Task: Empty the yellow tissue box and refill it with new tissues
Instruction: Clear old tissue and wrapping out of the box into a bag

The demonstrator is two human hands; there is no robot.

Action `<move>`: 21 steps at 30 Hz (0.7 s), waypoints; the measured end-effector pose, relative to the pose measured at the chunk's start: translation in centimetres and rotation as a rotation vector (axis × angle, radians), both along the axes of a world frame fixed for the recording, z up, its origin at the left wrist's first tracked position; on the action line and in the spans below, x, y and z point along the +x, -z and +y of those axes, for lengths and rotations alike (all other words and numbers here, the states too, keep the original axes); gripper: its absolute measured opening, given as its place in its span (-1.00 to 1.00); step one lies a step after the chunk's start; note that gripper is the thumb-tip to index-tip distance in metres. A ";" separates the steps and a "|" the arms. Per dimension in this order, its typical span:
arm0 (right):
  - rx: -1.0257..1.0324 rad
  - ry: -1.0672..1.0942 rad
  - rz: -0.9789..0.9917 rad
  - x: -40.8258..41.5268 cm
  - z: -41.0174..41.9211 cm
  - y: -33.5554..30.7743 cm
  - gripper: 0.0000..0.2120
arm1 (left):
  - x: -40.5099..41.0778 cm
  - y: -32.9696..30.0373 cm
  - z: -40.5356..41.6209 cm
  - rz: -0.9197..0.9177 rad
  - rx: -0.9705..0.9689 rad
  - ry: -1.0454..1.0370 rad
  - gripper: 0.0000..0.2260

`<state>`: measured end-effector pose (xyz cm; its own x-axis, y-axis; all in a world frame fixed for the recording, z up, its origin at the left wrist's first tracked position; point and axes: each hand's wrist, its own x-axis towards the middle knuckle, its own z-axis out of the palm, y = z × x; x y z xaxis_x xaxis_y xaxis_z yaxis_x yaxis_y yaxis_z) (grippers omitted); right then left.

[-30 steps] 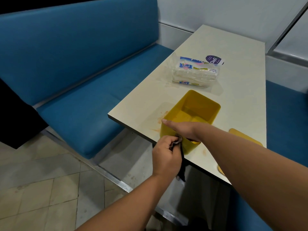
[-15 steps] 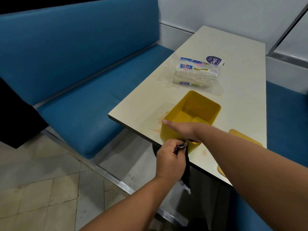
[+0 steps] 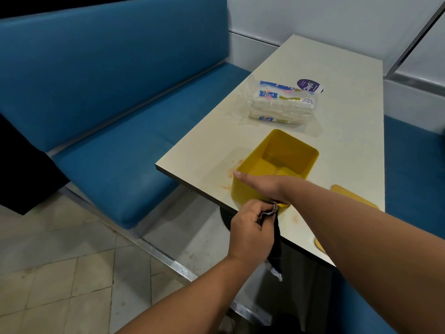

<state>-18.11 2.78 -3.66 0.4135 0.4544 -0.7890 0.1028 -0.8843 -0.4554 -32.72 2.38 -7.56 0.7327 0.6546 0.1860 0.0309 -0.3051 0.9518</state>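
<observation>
The yellow tissue box (image 3: 291,150) stands lidless at the table's near edge, its inside bare. My right hand (image 3: 262,186) grips its near rim, thumb lying along the top. Just below and in front of the box, my left hand (image 3: 250,231) is closed around a dark cloth (image 3: 274,247) that hangs down past the table edge. A sealed pack of white paper towels (image 3: 281,104) lies farther back on the table. The yellow lid (image 3: 349,196) lies flat to the right, partly hidden by my right arm.
The cream table (image 3: 337,131) has orange stains left of the box. A blue bench (image 3: 115,150) runs along the left and another blue seat (image 3: 414,165) sits on the right. Tiled floor (image 3: 60,273) lies below.
My left hand with the cloth has dropped slightly from the box's front wall and shifted a little right. My right hand keeps its hold on the rim.
</observation>
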 end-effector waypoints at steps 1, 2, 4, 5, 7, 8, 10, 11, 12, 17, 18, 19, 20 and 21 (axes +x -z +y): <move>-0.003 0.000 0.003 -0.1 0.0 0.0 0.22 | 0.0 0.4 -0.2 0.019 -0.013 -0.002 -0.85; -0.010 -0.005 0.001 -0.1 0.0 -0.1 0.23 | -0.1 0.8 -0.3 0.070 -0.039 0.000 -0.85; -0.028 -0.014 -0.014 -0.2 0.0 -0.1 0.16 | -0.1 1.7 -0.4 0.232 -0.100 0.012 -0.86; -0.034 -0.016 -0.022 -0.2 0.0 -0.1 0.11 | -0.1 2.1 -0.4 0.299 -0.118 0.008 -0.86; -0.037 -0.015 -0.033 -0.1 -0.1 0.0 0.09 | -0.2 2.4 -0.4 0.334 -0.127 0.002 -0.85; -0.036 -0.019 -0.035 0.0 -0.1 -0.1 0.09 | -0.1 2.3 -0.4 0.313 -0.121 0.007 -0.84; -0.037 -0.028 -0.028 -0.1 -0.1 -0.1 0.08 | -0.1 2.0 -0.5 0.269 -0.109 0.023 -0.84; -0.035 -0.028 -0.026 -0.1 -0.1 -0.1 0.09 | -0.1 2.0 -0.5 0.269 -0.110 0.025 -0.85; -0.035 -0.028 -0.026 -0.1 0.0 0.0 0.10 | -0.1 2.1 -0.5 0.290 -0.114 0.020 -0.85; -0.032 -0.021 -0.055 -0.1 -0.2 0.1 0.05 | 0.4 2.7 1.8 0.386 -0.140 -0.105 -0.85; -0.031 -0.031 -0.053 -0.2 -0.2 0.1 0.05 | 0.5 2.4 2.7 0.384 -0.184 -0.163 -0.87; -0.033 -0.039 -0.054 -0.2 -0.1 0.0 0.07 | 0.7 2.1 3.7 0.385 -0.220 -0.222 -0.89; -0.033 -0.046 -0.055 -0.3 -0.1 0.0 0.11 | 1.0 1.9 4.6 0.393 -0.239 -0.267 -0.91; -0.033 -0.052 -0.055 -0.3 -0.1 -0.1 0.15 | 1.1 1.7 5.3 0.402 -0.244 -0.292 -0.93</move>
<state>-18.46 2.72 -3.59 0.4329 0.4503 -0.7809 0.1730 -0.8917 -0.4183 -31.59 7.63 -9.26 0.4959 0.8304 -0.2540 0.4571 -0.0009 0.8894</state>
